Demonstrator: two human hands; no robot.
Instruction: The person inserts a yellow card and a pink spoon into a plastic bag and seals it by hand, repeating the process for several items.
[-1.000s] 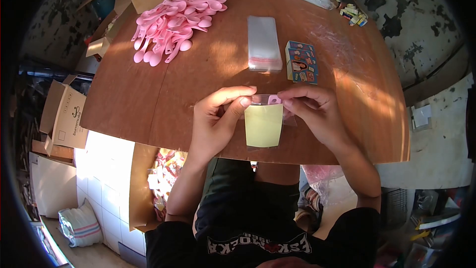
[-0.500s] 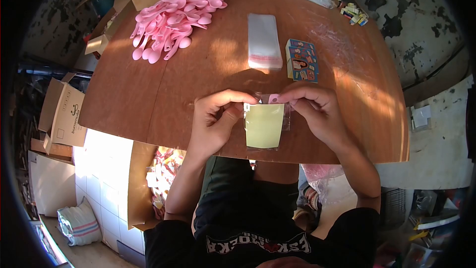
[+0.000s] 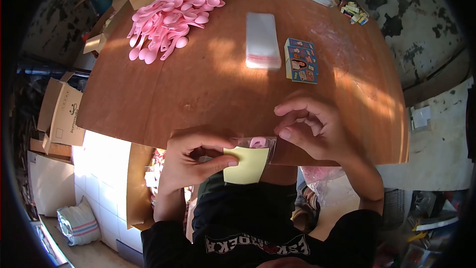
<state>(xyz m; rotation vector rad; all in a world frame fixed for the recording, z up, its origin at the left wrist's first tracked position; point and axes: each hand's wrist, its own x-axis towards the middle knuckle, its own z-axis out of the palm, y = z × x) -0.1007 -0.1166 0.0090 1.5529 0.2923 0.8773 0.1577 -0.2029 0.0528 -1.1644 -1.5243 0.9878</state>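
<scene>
Left hand (image 3: 191, 161) holds packet (image 3: 246, 165) (just one).

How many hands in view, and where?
2. The left hand pinches the clear packet with the yellow card at the near table edge; the right hand, open, hovers just beyond the packet's other side.

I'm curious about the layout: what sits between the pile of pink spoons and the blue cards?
In the head view, a stack of clear bags lies between the pink spoons and the blue cards, with bare tabletop on either side.
</scene>
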